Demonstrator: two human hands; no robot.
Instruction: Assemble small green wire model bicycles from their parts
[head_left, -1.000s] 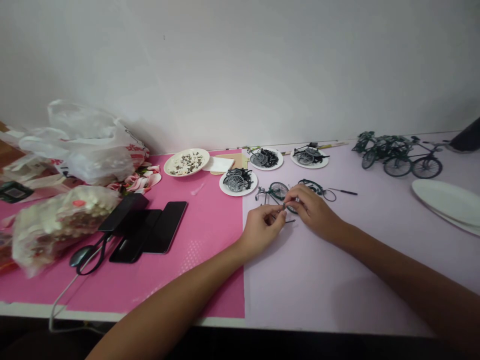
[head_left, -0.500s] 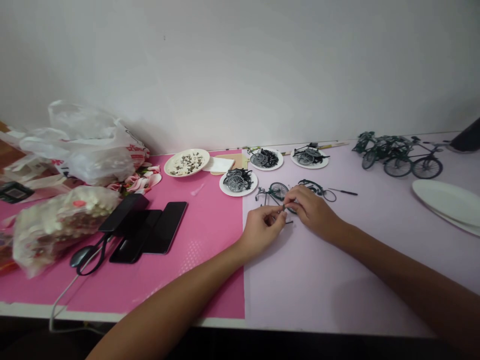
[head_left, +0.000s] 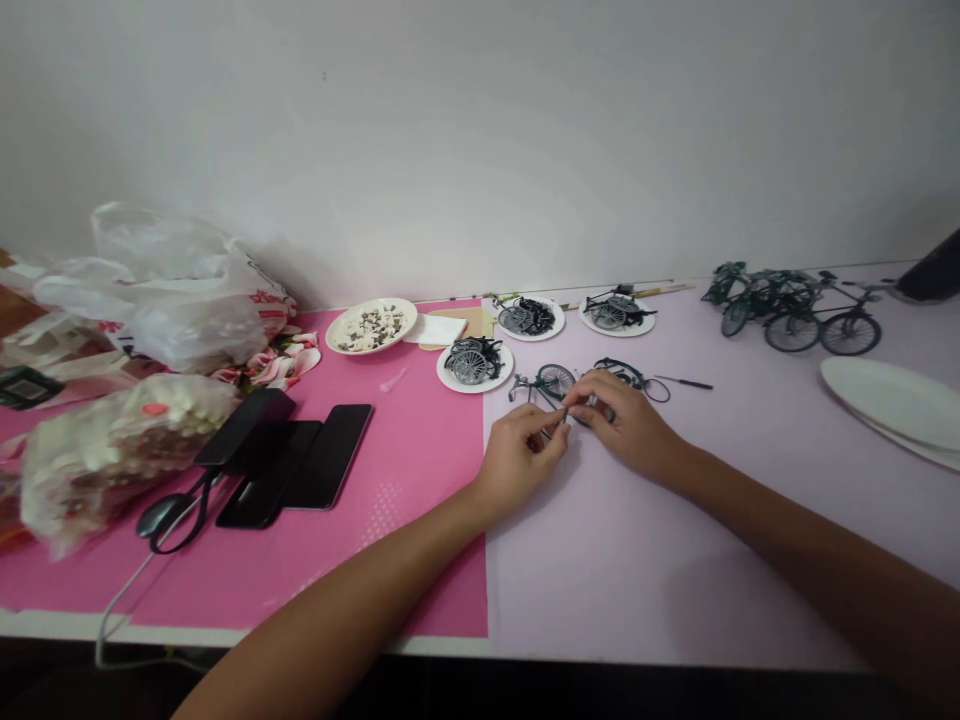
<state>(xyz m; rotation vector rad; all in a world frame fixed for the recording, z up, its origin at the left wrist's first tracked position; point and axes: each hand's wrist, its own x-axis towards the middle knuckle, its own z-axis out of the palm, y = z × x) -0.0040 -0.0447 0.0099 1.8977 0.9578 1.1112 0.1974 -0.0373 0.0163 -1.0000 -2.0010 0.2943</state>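
Note:
My left hand [head_left: 520, 452] pinches a small dark part [head_left: 565, 413] between thumb and fingers; its kind is too small to make out. Fingertips of my right hand [head_left: 616, 413] close on the same spot from the other side. Just beyond them lies a dark green miniature bicycle [head_left: 556, 382], partly hidden by the hands. Behind my right hand is another dark miniature bicycle frame [head_left: 619, 370], next to a loose thin ring [head_left: 657, 390] and a slim screwdriver [head_left: 684, 383].
White plates of dark wheels and bicycle parts [head_left: 474, 362] stand beyond the hands. Miniature bicycles [head_left: 793, 308] cluster at the right, near stacked white plates [head_left: 896, 400]. At the left are phones [head_left: 330, 458], a plastic bag [head_left: 172, 290] and a dish of small pieces [head_left: 373, 328].
Both hands stay together at nearly the same place, with small finger shifts. A thin dark piece that showed below the fingers is no longer visible. The view has shifted slightly.

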